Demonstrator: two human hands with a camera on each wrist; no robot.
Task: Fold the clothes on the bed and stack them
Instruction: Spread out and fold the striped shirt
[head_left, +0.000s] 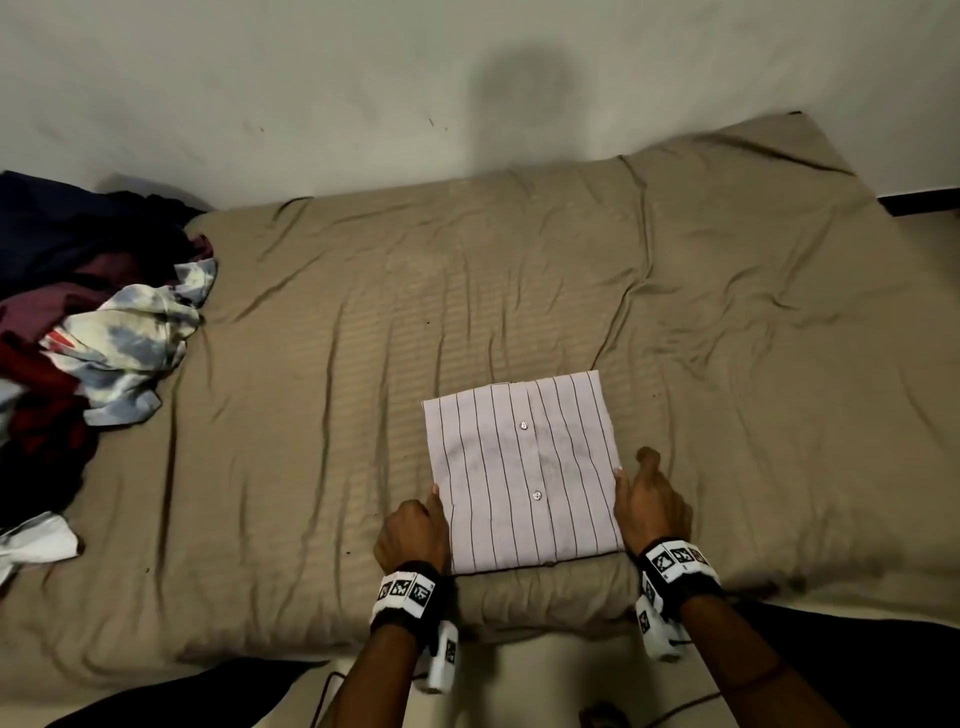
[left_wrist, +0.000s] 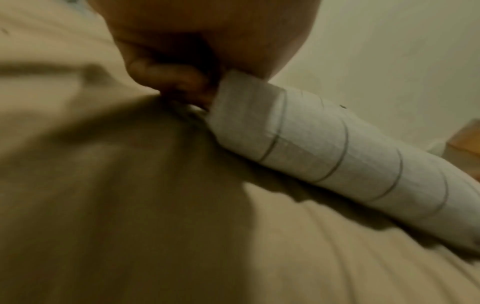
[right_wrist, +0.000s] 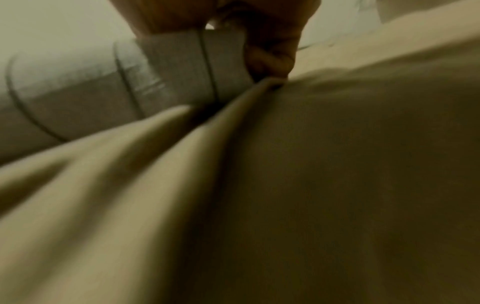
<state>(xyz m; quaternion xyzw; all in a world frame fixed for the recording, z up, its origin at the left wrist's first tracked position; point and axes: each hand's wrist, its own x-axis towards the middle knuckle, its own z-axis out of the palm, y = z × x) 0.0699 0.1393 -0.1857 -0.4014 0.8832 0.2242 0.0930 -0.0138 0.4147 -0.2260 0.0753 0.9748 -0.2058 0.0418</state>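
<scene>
Crumpled unfolded clothes pile (head_left: 93, 322), maroon, navy and tie-dye, sits at far left of the tan-sheeted bed (head_left: 322, 291). Left hand (head_left: 413, 535) pinches the left edge of the folded white pinstriped button shirt (head_left: 524, 473) lying near the bed's front edge; right hand (head_left: 652, 501) pinches its right edge. Risk: lifting unevenly lets layers sag and unfold, or snags the loose sheet.

A plain pale wall (head_left: 311, 78) stood behind the bed (head_left: 363, 312); its tan sheet lay creased; light was dim.
</scene>
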